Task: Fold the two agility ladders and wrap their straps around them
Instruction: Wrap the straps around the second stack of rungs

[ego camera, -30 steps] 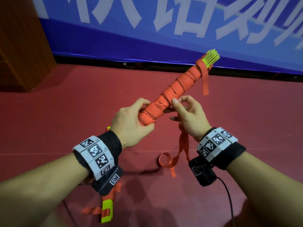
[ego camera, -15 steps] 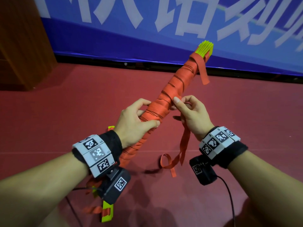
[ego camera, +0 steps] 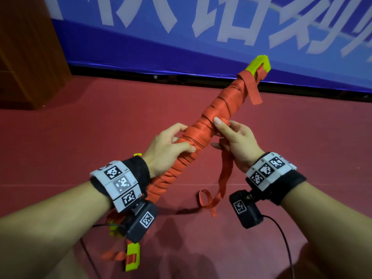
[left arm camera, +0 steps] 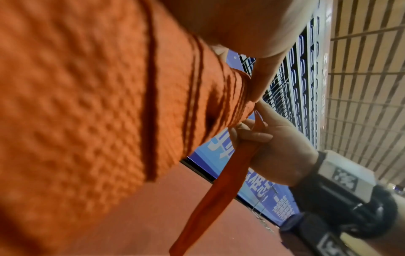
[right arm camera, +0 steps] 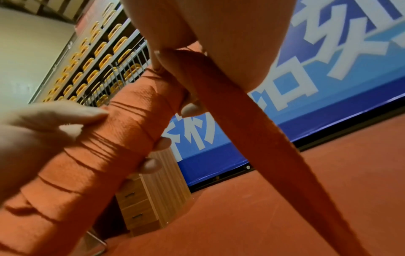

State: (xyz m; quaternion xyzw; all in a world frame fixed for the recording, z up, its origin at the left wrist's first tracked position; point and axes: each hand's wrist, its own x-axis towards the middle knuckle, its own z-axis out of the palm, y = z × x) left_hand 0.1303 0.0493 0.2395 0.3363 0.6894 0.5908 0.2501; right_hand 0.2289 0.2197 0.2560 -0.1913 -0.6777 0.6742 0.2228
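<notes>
Bundle tilted steeper since earlier frame. Left hand [ego camera: 169, 148] grips wrapped ladder bundle [ego camera: 203, 133] mid-air over floor; right hand [ego camera: 235, 141] pinches loose strap [ego camera: 224, 176]. Step: wrapping strap. Next likely: another turn, kept taut.

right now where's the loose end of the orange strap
In the head view, the loose strap hangs from the right hand, right of the wrapped ladder bundle, curling just above the red floor.

The ladder bundle's [ego camera: 203, 127] lower end seems hidden behind the left wrist.
</notes>
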